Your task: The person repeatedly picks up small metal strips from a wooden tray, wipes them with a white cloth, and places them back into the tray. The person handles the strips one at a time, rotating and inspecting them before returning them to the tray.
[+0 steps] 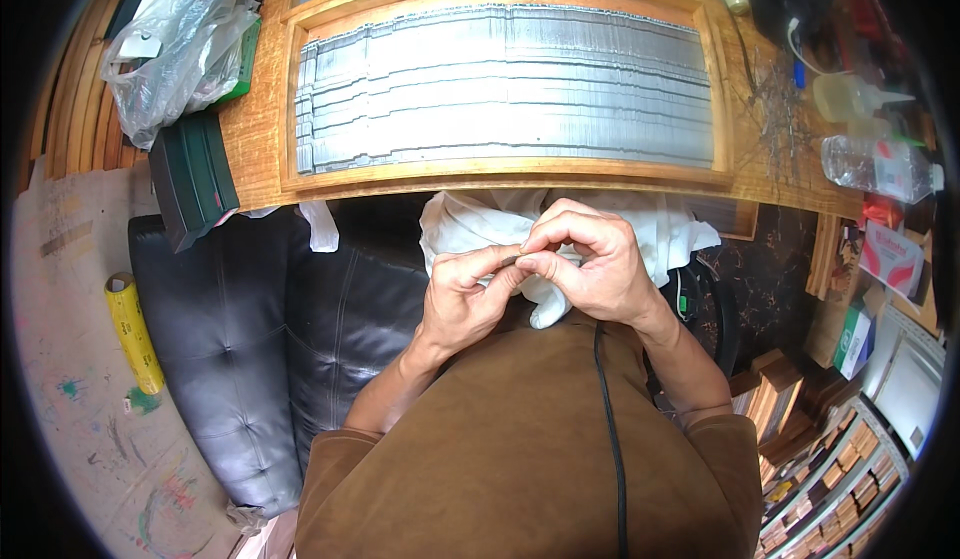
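Just beyond my chest, my left hand (463, 299) and my right hand (597, 267) meet fingertip to fingertip. Both are closed in a pinch on a small dark thin piece (510, 260), mostly hidden by the fingers, so its exact kind does not show. A crumpled white cloth (470, 221) lies beneath and behind the hands. Past them, on the table, a wooden-framed tray (520, 175) holds closely packed rows of thin, shiny grey strips (510, 89).
Left on the wooden table (255, 149) are a clear plastic bag (185, 49) and a dark green box (193, 179). Loose thin wires (790, 109) and a plastic bottle (875, 167) lie right. A black padded seat (225, 349) and yellow roll (134, 334) are at left.
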Tool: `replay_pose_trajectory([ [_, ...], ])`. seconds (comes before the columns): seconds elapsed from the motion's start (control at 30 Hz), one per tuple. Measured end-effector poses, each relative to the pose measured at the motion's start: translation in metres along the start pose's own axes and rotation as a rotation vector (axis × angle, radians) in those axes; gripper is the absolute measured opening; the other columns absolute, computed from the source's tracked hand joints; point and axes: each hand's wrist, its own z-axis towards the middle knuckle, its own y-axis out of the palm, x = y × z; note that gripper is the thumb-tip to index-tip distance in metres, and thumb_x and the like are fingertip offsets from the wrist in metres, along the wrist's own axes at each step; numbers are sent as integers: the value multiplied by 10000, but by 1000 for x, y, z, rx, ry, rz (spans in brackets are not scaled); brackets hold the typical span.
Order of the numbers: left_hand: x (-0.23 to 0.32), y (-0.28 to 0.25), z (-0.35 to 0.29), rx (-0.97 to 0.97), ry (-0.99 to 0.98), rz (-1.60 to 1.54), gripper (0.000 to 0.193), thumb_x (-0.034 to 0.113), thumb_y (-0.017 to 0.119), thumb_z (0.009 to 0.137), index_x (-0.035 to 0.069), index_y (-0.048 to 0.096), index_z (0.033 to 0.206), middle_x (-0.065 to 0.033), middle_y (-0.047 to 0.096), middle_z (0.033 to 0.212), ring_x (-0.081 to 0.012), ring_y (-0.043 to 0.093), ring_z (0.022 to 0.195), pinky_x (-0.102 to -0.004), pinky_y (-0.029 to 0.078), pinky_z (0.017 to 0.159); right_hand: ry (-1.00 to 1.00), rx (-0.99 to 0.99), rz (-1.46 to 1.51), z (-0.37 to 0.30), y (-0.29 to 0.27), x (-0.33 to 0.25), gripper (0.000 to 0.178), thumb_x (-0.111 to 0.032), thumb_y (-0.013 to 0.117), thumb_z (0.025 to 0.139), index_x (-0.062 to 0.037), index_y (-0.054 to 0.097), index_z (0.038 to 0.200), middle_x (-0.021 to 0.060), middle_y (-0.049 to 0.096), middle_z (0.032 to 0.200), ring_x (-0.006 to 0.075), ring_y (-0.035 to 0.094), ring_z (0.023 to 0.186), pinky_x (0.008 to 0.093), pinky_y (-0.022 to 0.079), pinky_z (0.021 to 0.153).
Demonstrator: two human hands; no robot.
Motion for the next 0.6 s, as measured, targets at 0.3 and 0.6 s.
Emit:
replay_pose_trajectory([
  [0.3,4,1,0,-5,-22,-10,159,62,783,927,-25,774,1060,-114,795,862,-111,745,752,-239,556,649,-22,-3,-63,-3,0,-3,108,50,763,857,12,681,916,99,695,854,194,671,774,306,535,699],
  [0.6,6,1,2,-28,-49,-59,174,71,784,931,-31,772,1071,-113,798,885,-100,730,783,-241,560,675,-96,28,-133,-4,0,-3,93,15,746,869,27,689,942,114,681,851,213,677,738,314,542,669],
])
